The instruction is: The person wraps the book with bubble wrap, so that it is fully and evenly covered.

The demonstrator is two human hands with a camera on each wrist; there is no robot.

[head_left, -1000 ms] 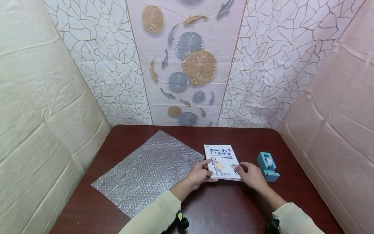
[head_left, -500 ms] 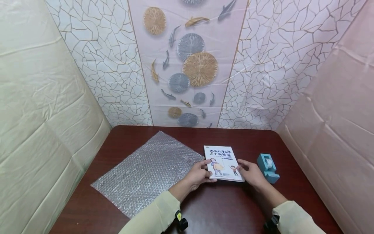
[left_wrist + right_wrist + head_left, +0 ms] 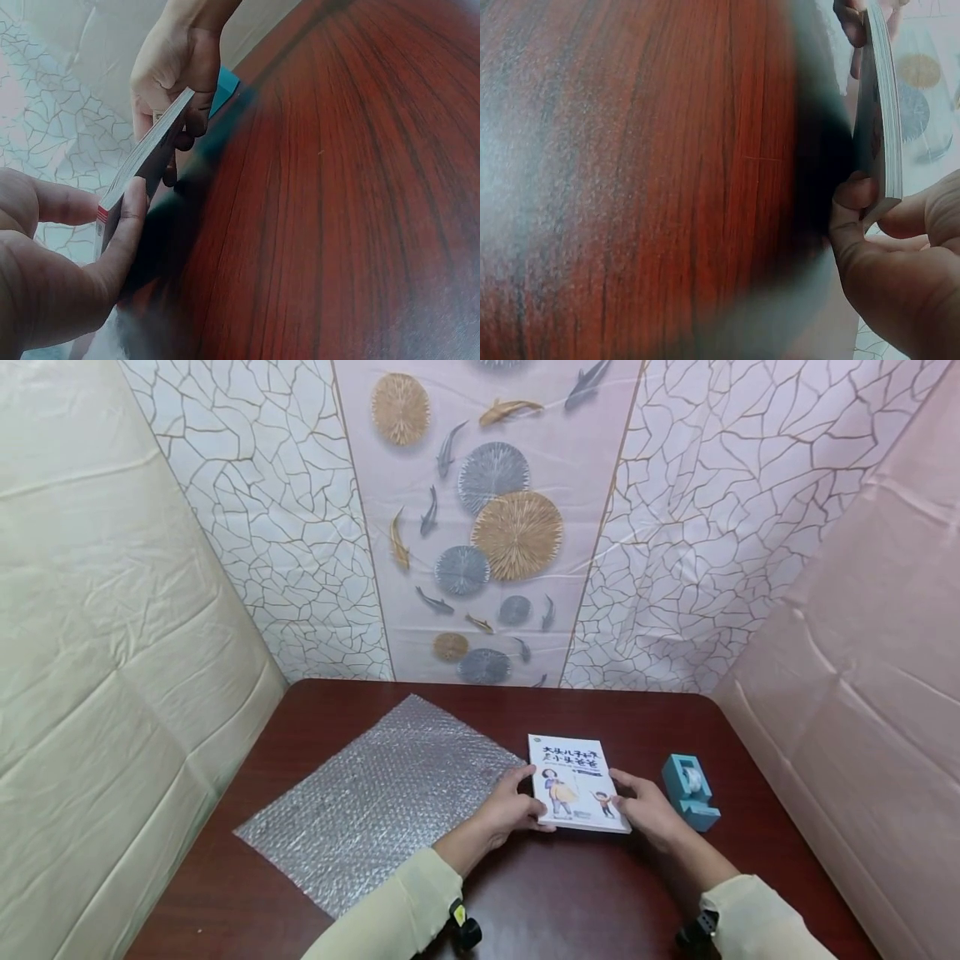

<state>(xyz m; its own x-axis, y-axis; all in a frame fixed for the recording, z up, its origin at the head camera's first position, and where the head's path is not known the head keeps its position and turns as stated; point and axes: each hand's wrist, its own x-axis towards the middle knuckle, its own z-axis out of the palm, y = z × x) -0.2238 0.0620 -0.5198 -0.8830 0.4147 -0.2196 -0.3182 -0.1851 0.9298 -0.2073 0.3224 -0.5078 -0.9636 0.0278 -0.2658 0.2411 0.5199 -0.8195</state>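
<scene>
book (image 3: 577, 783), white, illustrated: was held just above the desk (image 3: 555, 893), between bubble wrap (image 3: 390, 797) and tape dispenser (image 3: 686, 787). left grip (image 3: 508, 807), right grip (image 3: 649, 807): both were clamped on its side edges. level hold and even pressure probably suited it best.

On our table (image 3: 570, 893), bubble wrap (image 3: 375, 802) lies to the left. To its right we hold the book (image 3: 573, 785) over the table, left hand (image 3: 504, 810) at its left edge, right hand (image 3: 649, 812) at its right. Farther right stands the tape dispenser (image 3: 698, 814). A backdrop (image 3: 480, 527) rises behind the far edge.
</scene>
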